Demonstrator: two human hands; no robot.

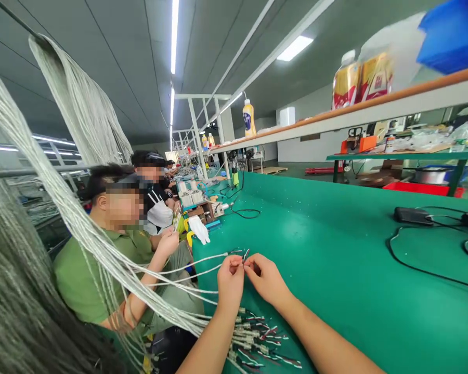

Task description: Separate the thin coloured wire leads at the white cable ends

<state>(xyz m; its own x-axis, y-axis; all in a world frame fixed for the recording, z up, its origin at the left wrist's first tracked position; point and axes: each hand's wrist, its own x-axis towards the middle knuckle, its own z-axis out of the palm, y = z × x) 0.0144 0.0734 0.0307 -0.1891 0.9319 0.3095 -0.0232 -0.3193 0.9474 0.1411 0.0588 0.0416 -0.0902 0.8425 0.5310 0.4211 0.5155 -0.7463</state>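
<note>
Head view: which step is judged to be in hand?

"Fine handling of one set of wire ends, by all appearances. The thin wires (246, 254) are pinched between the thumb and forefinger of the left hand (231, 278). The thumb and forefinger of the right hand (265, 278) are likewise brought together on them from the opposite side. Both hands are therefore read as closed on the wires; which strand is held by which finger cannot be told at this scale."

"What is called for by the next move?"

"As a judgement, a steady pinch is required on the left, so that single strands can be parted or straightened by the right fingertips without being bent or pulled."

"Where are the wires located?"

"They are held just above the green desk (335, 270), near its left edge and beyond a loose pile of cable ends (249, 335)."

"How is their appearance to be described?"

"Dark, red and white strands are seen, short and tilted upward from the fingertips. In the pile, similar strands are splayed to the right from shiny collars, and part of it is hidden by the left forearm. Pale, glossy cables are gathered in a thick bundle (76, 213), by which the desk's left edge is crossed."
</note>
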